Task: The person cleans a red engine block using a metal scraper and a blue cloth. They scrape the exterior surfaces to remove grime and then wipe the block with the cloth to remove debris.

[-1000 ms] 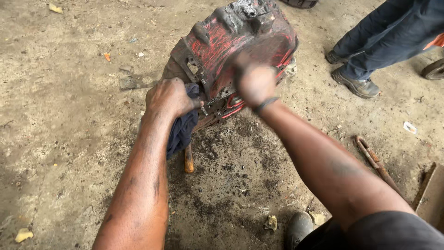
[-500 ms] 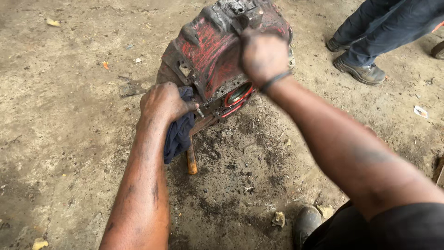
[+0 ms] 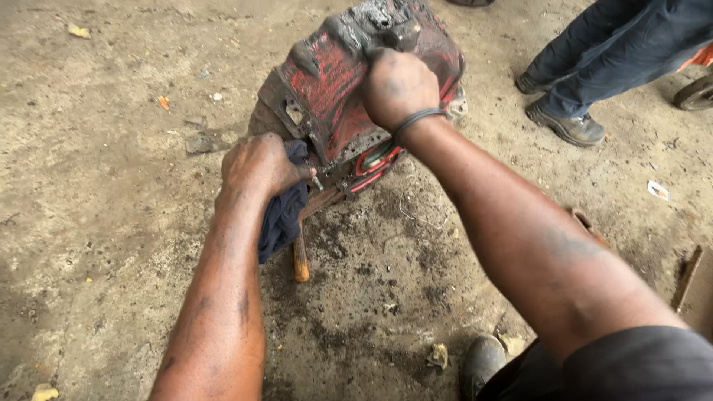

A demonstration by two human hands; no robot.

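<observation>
A greasy red metal engine housing [image 3: 327, 89] stands tilted on the dirt floor. My left hand [image 3: 256, 167] grips a dark blue rag [image 3: 282, 215] and presses it against the housing's lower left corner. My right hand [image 3: 397, 85] is clamped on the housing's upper edge, a black band around its wrist. A wooden tool handle [image 3: 299, 260] lies on the ground under the rag, its other end hidden.
Another person's legs in dark trousers and worn shoes [image 3: 568, 126] stand at the upper right. My own shoe [image 3: 481, 364] shows at the bottom. A rusty metal bar [image 3: 687, 275] lies at the right edge. Oil stains darken the ground below the housing.
My right hand has shifted from the housing's lower face up to its upper edge. The left hand with the rag has stayed at the lower corner. The view moved slightly.
</observation>
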